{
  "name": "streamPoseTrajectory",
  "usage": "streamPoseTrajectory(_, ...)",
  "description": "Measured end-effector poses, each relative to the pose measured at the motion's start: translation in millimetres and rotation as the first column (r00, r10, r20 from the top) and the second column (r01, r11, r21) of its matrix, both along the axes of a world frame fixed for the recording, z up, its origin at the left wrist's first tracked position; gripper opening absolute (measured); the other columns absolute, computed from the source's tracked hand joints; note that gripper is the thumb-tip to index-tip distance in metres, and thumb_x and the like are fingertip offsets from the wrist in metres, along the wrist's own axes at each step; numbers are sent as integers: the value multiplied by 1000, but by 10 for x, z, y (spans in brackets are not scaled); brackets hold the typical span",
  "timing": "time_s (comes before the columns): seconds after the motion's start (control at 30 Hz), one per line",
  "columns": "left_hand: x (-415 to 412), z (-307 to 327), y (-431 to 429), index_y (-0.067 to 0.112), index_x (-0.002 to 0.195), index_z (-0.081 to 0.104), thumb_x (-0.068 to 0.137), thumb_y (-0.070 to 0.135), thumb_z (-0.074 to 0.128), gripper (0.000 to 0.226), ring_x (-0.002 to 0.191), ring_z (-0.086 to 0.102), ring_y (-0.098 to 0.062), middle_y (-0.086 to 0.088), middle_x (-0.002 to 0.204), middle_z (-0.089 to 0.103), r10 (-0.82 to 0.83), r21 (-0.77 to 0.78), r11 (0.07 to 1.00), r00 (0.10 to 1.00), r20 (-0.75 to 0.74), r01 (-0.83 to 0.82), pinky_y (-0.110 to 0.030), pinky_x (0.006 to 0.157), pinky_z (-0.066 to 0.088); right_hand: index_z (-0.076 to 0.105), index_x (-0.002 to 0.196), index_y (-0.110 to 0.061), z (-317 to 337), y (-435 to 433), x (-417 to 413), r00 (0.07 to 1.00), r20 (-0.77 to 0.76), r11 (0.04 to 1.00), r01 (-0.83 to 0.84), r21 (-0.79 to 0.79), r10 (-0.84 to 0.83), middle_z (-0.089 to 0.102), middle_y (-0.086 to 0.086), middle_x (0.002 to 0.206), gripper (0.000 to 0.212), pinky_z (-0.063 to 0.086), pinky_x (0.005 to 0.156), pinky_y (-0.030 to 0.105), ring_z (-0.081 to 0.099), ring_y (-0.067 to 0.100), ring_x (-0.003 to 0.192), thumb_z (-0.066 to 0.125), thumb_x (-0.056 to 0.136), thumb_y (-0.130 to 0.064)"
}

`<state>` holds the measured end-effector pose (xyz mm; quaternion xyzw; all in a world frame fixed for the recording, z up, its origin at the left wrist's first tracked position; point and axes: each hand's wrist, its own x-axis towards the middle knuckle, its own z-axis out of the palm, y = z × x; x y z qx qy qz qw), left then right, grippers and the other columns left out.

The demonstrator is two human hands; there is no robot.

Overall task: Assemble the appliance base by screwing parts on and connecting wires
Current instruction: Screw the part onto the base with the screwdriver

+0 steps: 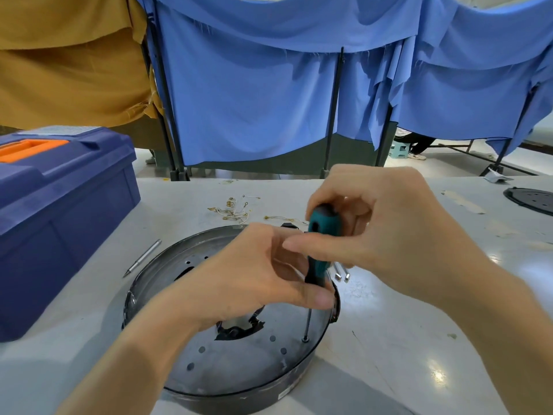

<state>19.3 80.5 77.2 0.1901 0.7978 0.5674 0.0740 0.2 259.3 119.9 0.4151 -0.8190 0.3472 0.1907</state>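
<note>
- Teal and black screwdriver (320, 235) stands almost upright over the appliance base (239, 363), and the tip of its thin metal shaft sits in a hole near the right rim of the base.
- Right hand (377, 229) is closed around the top of the handle, with the fingers curled on it.
- Left hand (254, 280) pinches the lower end of the handle between the thumb and the fingers, just above the shaft.
- Round dark metal base lies on the white table (419, 339), directly under both hands; its flat floor has several small holes and an irregular opening in the middle.
- Thin wires (232, 209) with golden terminals lie in a loose bunch on the table behind the base.
- Silver pointed rod (143, 258) lies just left of the base, and two short metal bits (342, 272) lie near its right side.
- Blue toolbox (59, 211) with an orange handle stands on the left.
- Dark round plate (532, 200) lies at the far right edge.
- Blue cloth (254, 100) and mustard cloth (68, 55) hang on frames behind the table.
</note>
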Motion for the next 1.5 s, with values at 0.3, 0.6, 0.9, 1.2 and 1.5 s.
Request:
streamPoseTrajectory(0.3,4,9,-44,10,99,74,88,-5,64,20,93,73,-28,-14,96,75,-86,17,996,995,56,85,-35,83,59,74,88,-22,-17,37,-6,995,82,998,-59,-8,60,65,-10,71,18,53,56,27,62,12,56,76,77,-36)
streamPoseTrajectory(0.6,1,-2,-81,3,99,71,87,-10,60,21,96,72,-29,-15,94,75,-116,11,993,988,99,116,-41,89,57,76,92,-22,-27,-13,7,991,124,998,-55,-20,57,68,-11,75,34,53,54,27,61,10,52,74,76,-52)
streamPoseTrajectory(0.9,16,68,-65,-4,94,71,82,-7,70,13,87,74,-30,-18,92,75,-35,42,999,999,33,34,-36,79,60,68,95,-32,-81,-86,31,999,40,999,22,40,-24,51,-21,60,24,43,51,10,55,-2,57,70,77,-48)
streamPoseTrajectory(1.2,44,68,-23,-1,90,70,71,2,82,22,92,69,-40,-20,91,74,-63,-37,997,997,44,64,-48,87,56,52,61,-24,-47,-91,83,1000,10,998,28,56,-28,46,-9,52,36,37,48,18,46,12,52,70,72,-53)
streamPoseTrajectory(1.5,32,51,-50,20,96,74,83,0,72,24,91,71,-34,-22,94,73,-140,-5,990,986,88,140,-40,85,57,71,80,-22,2,-4,75,995,79,998,-62,15,60,63,-9,66,19,51,54,26,62,10,56,77,77,-39)
